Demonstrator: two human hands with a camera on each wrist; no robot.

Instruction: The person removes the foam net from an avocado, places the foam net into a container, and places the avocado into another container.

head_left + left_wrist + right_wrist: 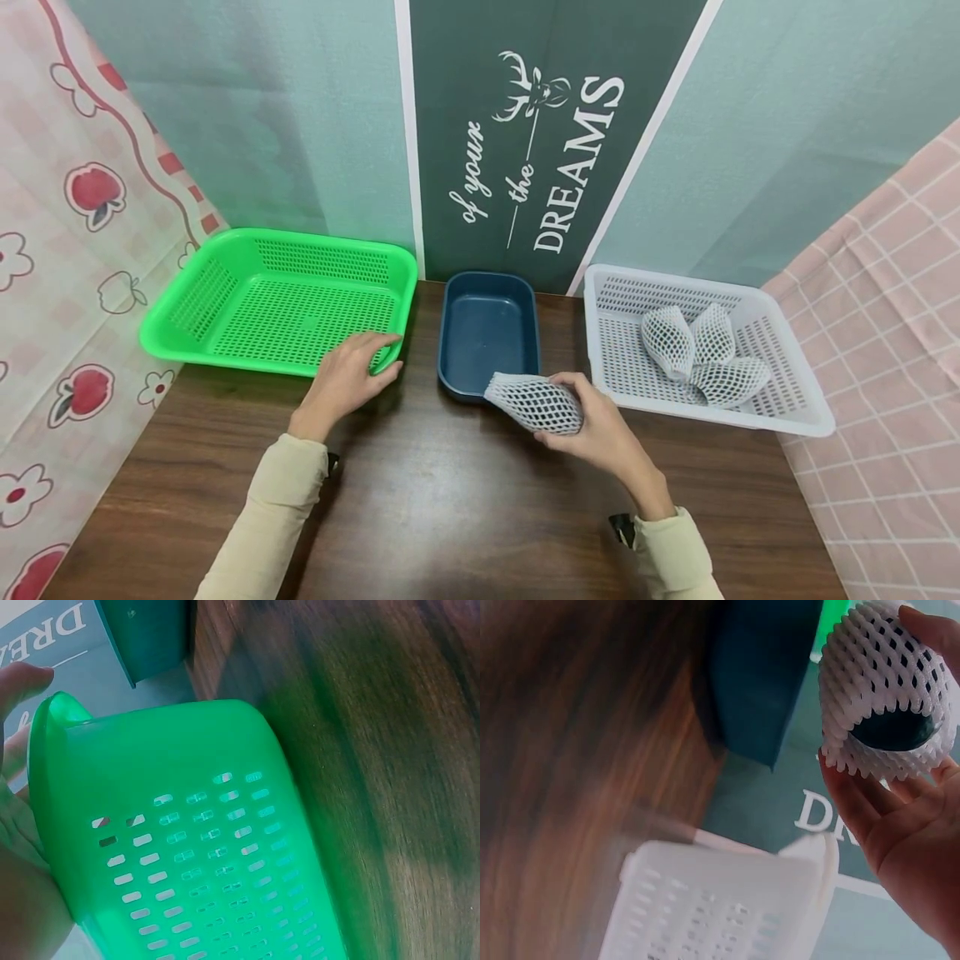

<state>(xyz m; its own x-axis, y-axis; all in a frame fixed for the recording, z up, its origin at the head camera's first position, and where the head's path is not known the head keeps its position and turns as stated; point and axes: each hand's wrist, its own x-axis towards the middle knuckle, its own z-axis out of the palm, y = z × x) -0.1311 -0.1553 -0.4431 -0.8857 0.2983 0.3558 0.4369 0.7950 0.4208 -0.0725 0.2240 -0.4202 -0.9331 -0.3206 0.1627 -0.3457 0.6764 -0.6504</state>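
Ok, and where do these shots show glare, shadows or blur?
Head view: pale glare on the wooden table; left wrist view: a greenish shadow beside the green basket; right wrist view: soft blur around the upper-left corner of the white basket.

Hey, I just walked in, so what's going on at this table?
A person is handling white foam netting with bare hands. The right hand holds one foam net by the near right corner of the blue tray. Three more nets lie in the white basket on the right. The left hand is at the near right corner of the green basket.
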